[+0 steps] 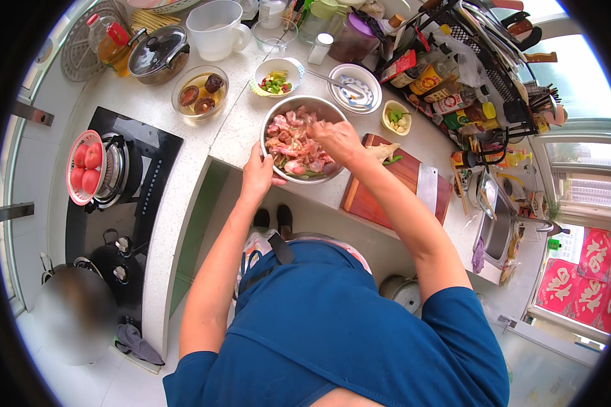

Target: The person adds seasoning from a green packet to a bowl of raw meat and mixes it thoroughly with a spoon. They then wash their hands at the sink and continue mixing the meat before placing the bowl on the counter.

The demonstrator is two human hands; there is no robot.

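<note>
A stainless steel bowl [341, 113] of raw meat pieces [291, 137] stands at the counter's front edge. My left hand [258, 170] grips the bowl's lower left rim, thumb on the outside. Over the right part of the bowl is my right hand [334, 140], its fingers bent down at the meat; whether they hold anything is hidden. Behind the bowl is a small bowl of chopped green and red peppers [276, 83]. To the right are a patterned bowl [355, 87] with a utensil across it, and a small yellow dish [397, 118] with garlic cloves and green pieces.
A wooden cutting board [387, 183] with a cleaver [427, 187] and ginger [384, 151] lies right. Left are soaking mushrooms in a glass bowl [200, 91], a lidded pot [158, 53] and a gas stove [109, 229] with a basket of tomatoes [86, 167]. Bottles and a knife rack stand back right.
</note>
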